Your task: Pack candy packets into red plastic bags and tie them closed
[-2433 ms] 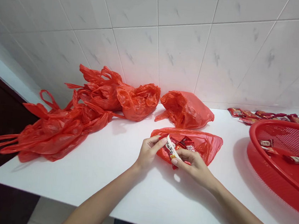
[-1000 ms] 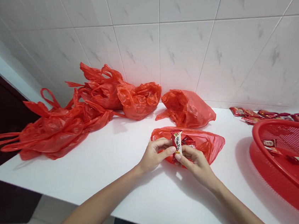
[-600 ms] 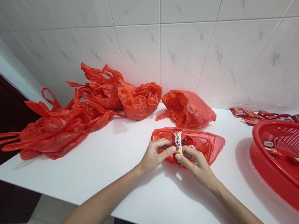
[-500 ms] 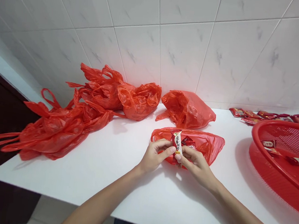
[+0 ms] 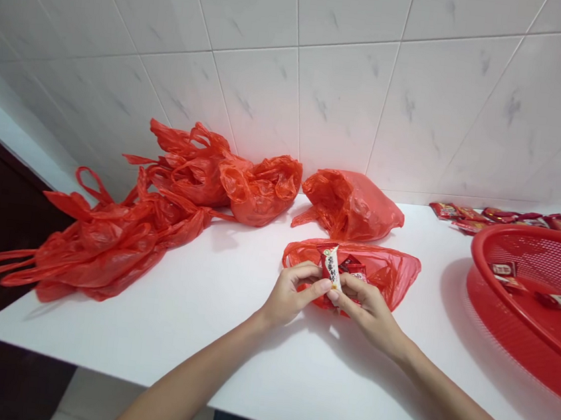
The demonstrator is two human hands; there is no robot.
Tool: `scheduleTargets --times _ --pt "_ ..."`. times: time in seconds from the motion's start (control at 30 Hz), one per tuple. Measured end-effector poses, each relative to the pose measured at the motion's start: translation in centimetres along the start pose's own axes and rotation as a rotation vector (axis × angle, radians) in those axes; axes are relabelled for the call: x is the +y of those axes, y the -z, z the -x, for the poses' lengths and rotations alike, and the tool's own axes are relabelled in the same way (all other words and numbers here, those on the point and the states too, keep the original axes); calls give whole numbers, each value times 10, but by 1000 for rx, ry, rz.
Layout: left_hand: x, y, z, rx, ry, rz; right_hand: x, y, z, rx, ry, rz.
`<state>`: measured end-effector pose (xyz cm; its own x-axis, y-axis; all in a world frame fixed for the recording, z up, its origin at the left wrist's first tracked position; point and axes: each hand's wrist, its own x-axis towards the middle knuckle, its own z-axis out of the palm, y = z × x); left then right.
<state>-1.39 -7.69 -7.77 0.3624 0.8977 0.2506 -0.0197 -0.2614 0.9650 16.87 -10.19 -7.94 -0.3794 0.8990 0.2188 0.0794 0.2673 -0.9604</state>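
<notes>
Between both hands is a small red-and-white wrapped candy [image 5: 330,265] with dark printed characters, tilted with its face toward me. My left hand [image 5: 291,295] pinches it from the left, thumb on the wrapper. From the right, my right hand [image 5: 367,311] grips its lower end with thumb and fingers. Directly beneath lies an open red plastic bag [image 5: 399,272], flat on the table, with a few dark red wrapped snacks [image 5: 354,267] showing inside it. My fingers hide part of the bag's contents.
A red mesh basket [image 5: 482,248] at the right holds a few wrapped snacks [image 5: 557,301]. Behind it, several red packets [image 5: 470,216] lie along the tiled wall. Another red bag [image 5: 361,208] rests behind my hands. Several filled red bags [image 5: 107,238] crowd the white table's [image 5: 186,340] left side.
The candy has turned slightly in my fingers, so more of its white printed face shows. Both hands stay nearly in place, and the bags and basket have not moved.
</notes>
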Motion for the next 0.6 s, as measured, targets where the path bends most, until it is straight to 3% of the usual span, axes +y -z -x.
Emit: scheduleTargets --times 0.6 --pt "-1 4 1 -5 -57 -106 5 0 0 18 23 48"
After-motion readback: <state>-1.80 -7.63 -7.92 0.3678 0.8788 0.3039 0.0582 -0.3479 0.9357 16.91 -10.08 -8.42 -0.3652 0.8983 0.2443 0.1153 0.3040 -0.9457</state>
